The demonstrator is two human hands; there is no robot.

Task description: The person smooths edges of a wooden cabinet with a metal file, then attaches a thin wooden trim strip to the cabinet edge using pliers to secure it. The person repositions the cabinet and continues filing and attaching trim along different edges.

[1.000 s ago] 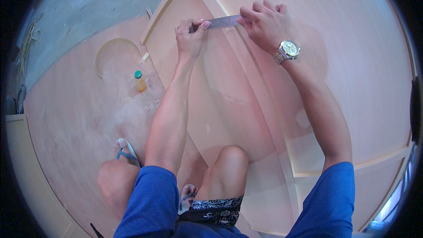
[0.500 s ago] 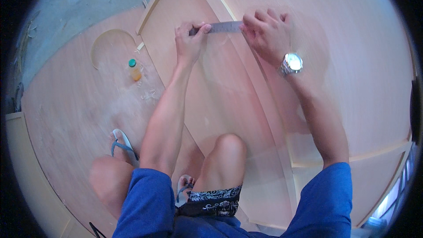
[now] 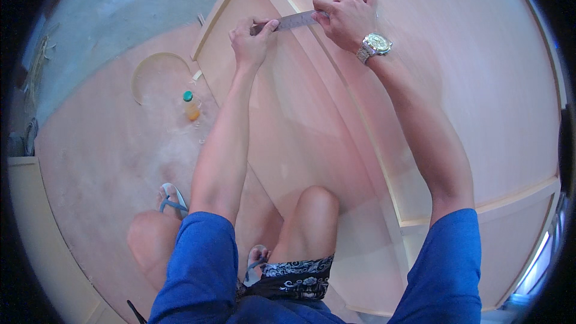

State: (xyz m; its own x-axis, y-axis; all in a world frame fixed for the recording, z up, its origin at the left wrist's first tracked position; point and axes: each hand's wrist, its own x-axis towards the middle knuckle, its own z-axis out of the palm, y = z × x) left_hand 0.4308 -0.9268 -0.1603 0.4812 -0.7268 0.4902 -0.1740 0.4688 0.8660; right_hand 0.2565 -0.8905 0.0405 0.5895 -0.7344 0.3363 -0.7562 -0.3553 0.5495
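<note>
A flat metal ruler (image 3: 293,21) lies across the top of a pale plywood panel (image 3: 312,120) framed with light wooden strips. My left hand (image 3: 251,41) pinches the ruler's left end with thumb and fingers. My right hand (image 3: 347,18), a metal watch on its wrist, presses on the ruler's right end. Both arms reach forward from blue sleeves over my bent knees.
A small bottle with orange liquid and a green cap (image 3: 191,105) stands on the plywood floor to the left. Beside it is a half-round cut-out (image 3: 157,73). Grey concrete floor (image 3: 132,6) lies beyond. My sandalled foot (image 3: 173,199) rests lower left. A large plywood sheet (image 3: 480,84) spreads right.
Both hands with the ruler sit a little higher and further left in the picture as my head shifts. The grip on the ruler is the same.
</note>
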